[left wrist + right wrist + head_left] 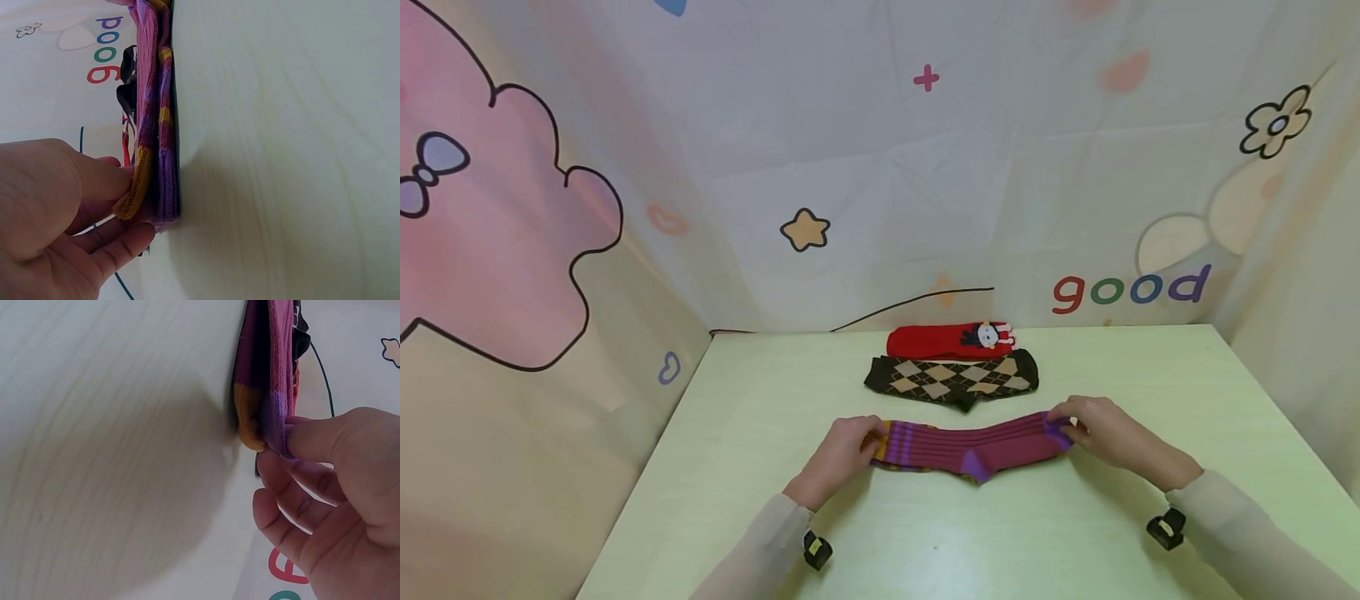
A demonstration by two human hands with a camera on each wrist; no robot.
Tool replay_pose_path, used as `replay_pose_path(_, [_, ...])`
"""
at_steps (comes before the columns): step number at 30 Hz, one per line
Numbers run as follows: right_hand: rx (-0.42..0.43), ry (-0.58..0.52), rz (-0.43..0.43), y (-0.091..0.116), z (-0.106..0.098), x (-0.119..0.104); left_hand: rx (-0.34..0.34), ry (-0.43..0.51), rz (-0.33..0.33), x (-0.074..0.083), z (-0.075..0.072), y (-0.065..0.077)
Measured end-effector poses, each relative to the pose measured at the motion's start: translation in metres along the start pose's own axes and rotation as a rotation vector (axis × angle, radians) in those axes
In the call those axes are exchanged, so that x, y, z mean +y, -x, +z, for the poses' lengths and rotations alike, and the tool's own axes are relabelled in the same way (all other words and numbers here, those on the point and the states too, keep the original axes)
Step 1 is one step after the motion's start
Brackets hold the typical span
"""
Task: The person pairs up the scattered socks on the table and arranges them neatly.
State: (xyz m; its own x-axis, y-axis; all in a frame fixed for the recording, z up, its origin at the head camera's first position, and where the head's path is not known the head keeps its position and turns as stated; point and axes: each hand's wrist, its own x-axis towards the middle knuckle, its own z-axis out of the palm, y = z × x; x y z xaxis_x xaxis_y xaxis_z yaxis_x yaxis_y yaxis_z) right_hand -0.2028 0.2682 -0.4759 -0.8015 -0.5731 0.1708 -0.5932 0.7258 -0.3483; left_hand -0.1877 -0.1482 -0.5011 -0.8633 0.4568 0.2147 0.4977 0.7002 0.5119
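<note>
A maroon sock (1000,443) with a purple heel, purple toe and striped cuff lies lengthwise across the table, on top of a second sock edged in yellow and purple (166,134). My left hand (842,452) pinches the upper sock's mustard cuff edge (139,190) at the left end. At the other end, the thumb and forefinger of my right hand (1103,431) pinch its purple toe (275,428). The lower sock's yellow toe (249,419) sits just beneath, beside those fingers. Whether my left fingers also grip the lower sock's cuff, I cannot tell.
Behind the maroon pair lie argyle socks (951,379) in black, tan and grey. Farther back is a red sock item (925,341) with a cartoon figure on it. A printed curtain (880,167) hangs along the pale table's (760,383) back edge and sides.
</note>
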Motion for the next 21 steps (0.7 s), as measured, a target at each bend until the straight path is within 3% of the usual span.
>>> replay_pose_path(8, [0.017, 0.007, -0.017, 0.003, 0.005, 0.006, -0.039, -0.034, -0.027, 0.000, 0.001, -0.001])
replay_pose_path(21, [-0.020, -0.025, 0.024, 0.005, 0.012, 0.009, -0.074, -0.074, -0.023, -0.002, 0.005, -0.002])
